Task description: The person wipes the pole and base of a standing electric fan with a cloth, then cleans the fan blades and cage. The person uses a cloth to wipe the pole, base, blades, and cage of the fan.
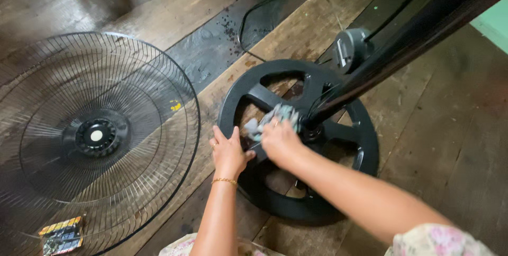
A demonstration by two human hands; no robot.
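Observation:
A round black fan base [365, 150] with spokes lies on the wooden floor, with a black pole [407, 39] rising from its hub toward the upper right. My right hand [280, 142] is closed on a crumpled grey-blue cloth [275, 116] pressed against a spoke near the hub. Flat on the base's left rim beside it rests my left hand [228, 153], fingers spread, a gold bracelet on the wrist.
A black wire fan grille [159, 76] lies flat on the floor at left. A small colourful packet [62, 234] sits by its lower edge. A black cord [254, 12] loops on the floor behind the base. A round black control housing [352, 47] sits on the pole.

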